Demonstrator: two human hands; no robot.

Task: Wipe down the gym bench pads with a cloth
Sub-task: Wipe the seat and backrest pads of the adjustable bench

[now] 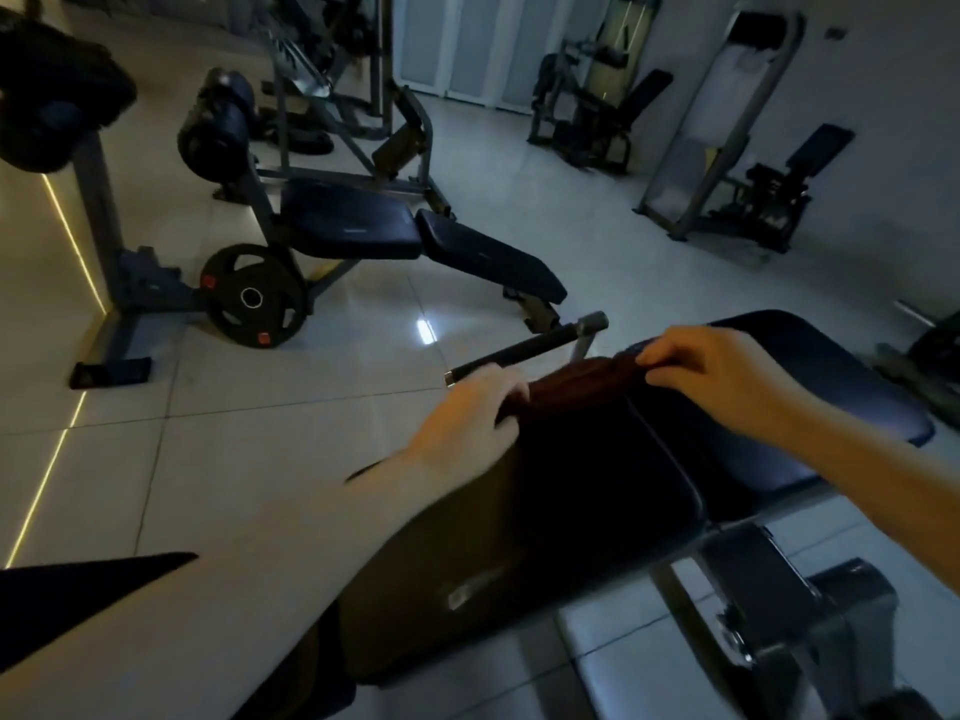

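I see both hands closed on rolled dark-red cloth [582, 384] at far edge of bench [597, 491]: left hand [475, 413] gripping one end, right hand [711, 368] pinching other, forearms extended.

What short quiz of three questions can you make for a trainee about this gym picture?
1. True or false: both hands hold the cloth.
2. Where is the cloth? A) on the floor B) on the near bench pad, at its far edge C) on the weight plate
3. Fill in: the weight plate leans against the frame of the far ____.

Key:
1. True: the left hand grips one end and the right hand pinches the other.
2. B
3. bench
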